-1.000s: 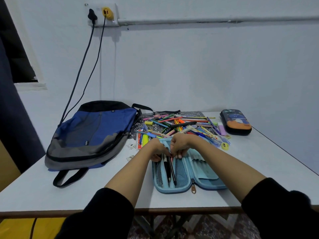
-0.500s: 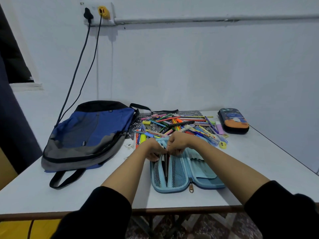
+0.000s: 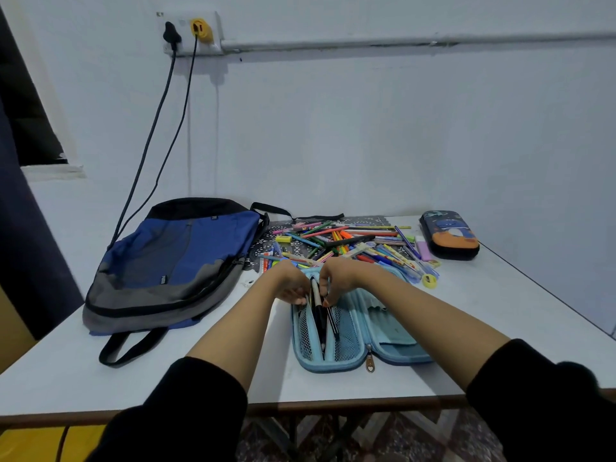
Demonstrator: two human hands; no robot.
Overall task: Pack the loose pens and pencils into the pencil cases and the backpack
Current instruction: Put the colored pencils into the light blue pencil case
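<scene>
1. Counts: 2 pencil cases, 1 backpack (image 3: 173, 261), 2 hands, and 1 loose pile of pens and pencils (image 3: 350, 241) that was too tangled to count.
2. The light-blue pencil case (image 3: 393, 328) lay unzipped and flat on the table (image 3: 500, 311), near its front edge. All places below are given relative to this case.
3. 2 pens sat in its left half between the mesh pockets: a black pen (image 3: 320, 318) and, just right of it, a thin dark pen (image 3: 333, 323).
4. The pile lay just behind the case, on a patterned mat (image 3: 286, 228).
5. The second case, a dark pencil case (image 3: 450, 235), was zipped shut. It lay behind and to the right, well apart.
6. The backpack lay flat to the left, near the case but not touching it.
7. 1 yellow sharpener (image 3: 429, 281) was behind-right, at the edge of the pile.
8. The left hand (image 3: 290, 281) was over the far-left corner of the case with its fingers curled under. Can't tell if it was grasping the rim or just resting there.
9. The right hand (image 3: 336, 276) was beside it, almost touching, with its fingertips clenched in a pinch on the top end of the thin dark pen.
10. The pale top of the black pen stood up between the two hands.
11. Hidden: the far end of the case and all fingertip contact points were under the hands.
12. The black sleeves (image 3: 186, 411) were cut off by the bottom of the frame.
13. On the wall far behind-left was 1 socket (image 3: 190, 31) with 2 plugs, and 2 cables ran down behind the backpack.
</scene>
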